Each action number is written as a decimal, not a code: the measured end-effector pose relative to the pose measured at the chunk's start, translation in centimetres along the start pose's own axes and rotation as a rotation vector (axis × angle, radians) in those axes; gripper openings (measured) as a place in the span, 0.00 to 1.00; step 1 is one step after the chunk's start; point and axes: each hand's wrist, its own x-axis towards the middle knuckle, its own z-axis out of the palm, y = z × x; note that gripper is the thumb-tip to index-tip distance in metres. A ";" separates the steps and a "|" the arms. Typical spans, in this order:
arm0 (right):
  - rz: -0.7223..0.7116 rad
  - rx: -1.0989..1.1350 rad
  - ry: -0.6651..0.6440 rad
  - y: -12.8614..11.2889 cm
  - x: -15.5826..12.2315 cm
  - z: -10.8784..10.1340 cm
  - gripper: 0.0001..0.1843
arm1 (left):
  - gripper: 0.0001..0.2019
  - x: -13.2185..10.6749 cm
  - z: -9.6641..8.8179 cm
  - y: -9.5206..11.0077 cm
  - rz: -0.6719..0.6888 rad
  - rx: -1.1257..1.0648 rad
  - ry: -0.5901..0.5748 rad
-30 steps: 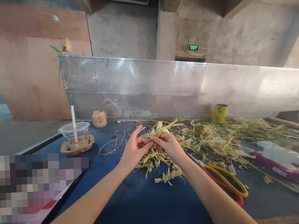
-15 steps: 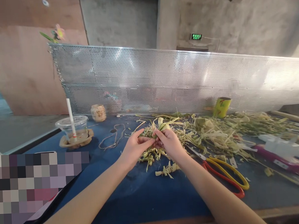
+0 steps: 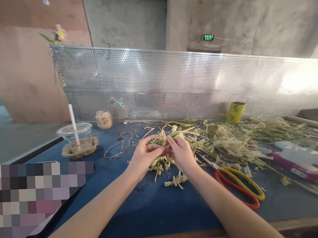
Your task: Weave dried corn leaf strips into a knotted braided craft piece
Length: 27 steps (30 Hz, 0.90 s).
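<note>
A handicraft workshop fills a corner of a bare-concrete building, where dried plant strips (image 3: 228, 144) litter a blue-topped table (image 3: 152, 210) from its middle toward its far right corner. Scissors (image 3: 221, 169) with red and yellow handles lie toward the near right corner. Beyond the far edge, a perforated metal screen (image 3: 146, 77) stands before an unfinished concrete wall (image 3: 128, 22), where a green exit sign (image 3: 208, 37) marks a public or commercial building.

Soft, muted indoor light. White glare washes out the perforated silver metal panel (image 3: 146, 77) at the right edge, with smaller glints left and centre. A rectangular green exit sign (image 3: 208, 37) glows upper right. Coarse pixel blocks obscure the lower left. Wide-angle stretching shows toward the edges; fine detail is slightly soft.
</note>
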 end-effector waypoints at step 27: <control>-0.043 -0.103 -0.246 -1.9 0.2 -1.2 0.21 | 0.33 -0.9 -0.9 0.4 0.194 0.359 0.072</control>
